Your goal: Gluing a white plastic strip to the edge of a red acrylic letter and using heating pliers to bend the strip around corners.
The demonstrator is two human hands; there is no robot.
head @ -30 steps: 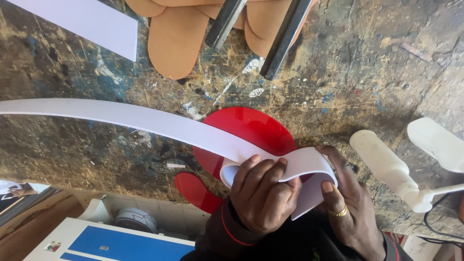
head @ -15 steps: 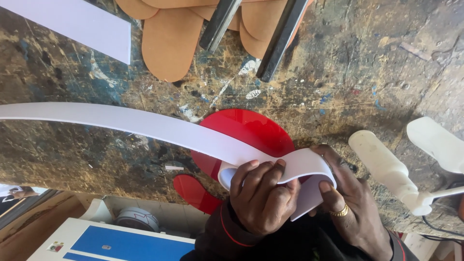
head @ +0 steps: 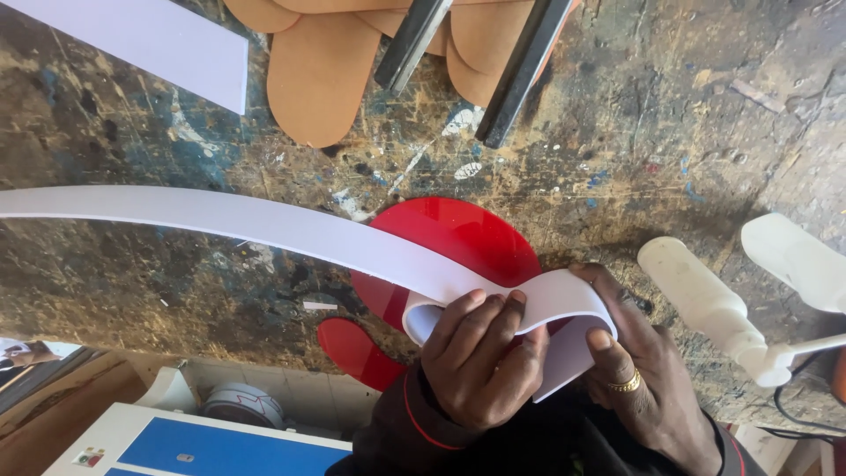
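White plastic strip (head: 264,225), one long band, runs from the left edge of the workbench (head: 670,115) across to its near edge, where its end curls into an S-shaped loop. Both hands clasp that loop: the left hand (head: 480,366) has its fingers (head: 493,322) curled over the inner fold, and the right hand (head: 639,370), wearing one gold ring (head: 624,384), pinches the outer bend between thumb and fingers. The rest of the strip extends away from the grip to the left, lifted above the bench. Beneath the loop lie two red acrylic pieces (head: 458,242), one large and round, one small. At the far edge sit several tan leather cut-outs (head: 317,75), two dark metal bars (head: 520,75) and one white sheet (head: 159,44). One white tool (head: 705,304) lies near the right edge.
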